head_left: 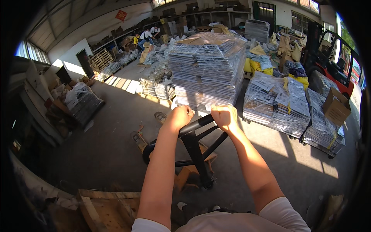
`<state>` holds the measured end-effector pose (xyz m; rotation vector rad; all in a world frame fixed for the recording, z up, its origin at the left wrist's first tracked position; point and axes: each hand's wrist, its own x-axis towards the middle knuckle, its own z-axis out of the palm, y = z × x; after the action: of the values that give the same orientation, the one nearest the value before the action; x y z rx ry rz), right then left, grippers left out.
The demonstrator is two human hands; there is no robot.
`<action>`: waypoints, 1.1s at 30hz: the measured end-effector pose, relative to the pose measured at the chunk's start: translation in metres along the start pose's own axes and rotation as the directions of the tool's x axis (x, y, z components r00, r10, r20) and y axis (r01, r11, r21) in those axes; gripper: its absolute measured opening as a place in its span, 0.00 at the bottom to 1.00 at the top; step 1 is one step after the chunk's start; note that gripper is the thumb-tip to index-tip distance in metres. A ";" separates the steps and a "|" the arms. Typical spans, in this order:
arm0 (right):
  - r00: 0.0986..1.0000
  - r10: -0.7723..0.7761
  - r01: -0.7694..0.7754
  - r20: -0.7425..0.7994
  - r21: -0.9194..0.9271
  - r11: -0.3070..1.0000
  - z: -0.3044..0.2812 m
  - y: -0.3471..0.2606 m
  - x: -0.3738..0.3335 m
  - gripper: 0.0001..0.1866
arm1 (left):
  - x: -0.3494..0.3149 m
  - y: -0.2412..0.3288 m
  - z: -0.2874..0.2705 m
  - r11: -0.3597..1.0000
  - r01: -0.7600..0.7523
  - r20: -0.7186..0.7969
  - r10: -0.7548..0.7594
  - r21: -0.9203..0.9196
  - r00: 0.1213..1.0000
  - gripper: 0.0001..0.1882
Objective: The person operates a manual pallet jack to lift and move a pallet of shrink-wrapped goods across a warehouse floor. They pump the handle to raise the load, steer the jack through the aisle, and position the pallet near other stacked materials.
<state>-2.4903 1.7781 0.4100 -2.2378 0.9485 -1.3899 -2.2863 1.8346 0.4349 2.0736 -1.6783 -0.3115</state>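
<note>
Carton, contents hidden | right hand: grip around black handle | left hand: grip unclear

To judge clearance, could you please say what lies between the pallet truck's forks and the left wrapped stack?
Between forks and stack, the head view shows grey floor, with small scraps near each.

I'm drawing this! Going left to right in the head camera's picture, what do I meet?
Wrapped pile by the left wall → left hand → right hand → low wrapped stack → open cardboard box.
</note>
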 end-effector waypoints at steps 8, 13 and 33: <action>1.000 -0.018 0.018 -0.009 -0.005 1.000 0.000 0.001 0.000 0.21 | 0.002 -0.002 0.003 1.000 -0.012 -0.006 0.012 -0.006 1.000 0.18; 1.000 -0.012 0.012 -0.006 0.000 1.000 0.000 0.004 0.000 0.21 | 0.001 0.004 0.001 1.000 0.023 0.034 -0.024 0.017 0.999 0.18; 1.000 -0.028 0.028 -0.004 0.005 1.000 0.002 0.003 0.000 0.21 | 0.002 0.001 0.002 0.999 0.021 0.025 -0.022 0.042 0.999 0.17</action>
<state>-2.4897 1.7757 0.4078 -2.2539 0.9171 -1.4071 -2.2870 1.8323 0.4339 2.1276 -1.6917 -0.3141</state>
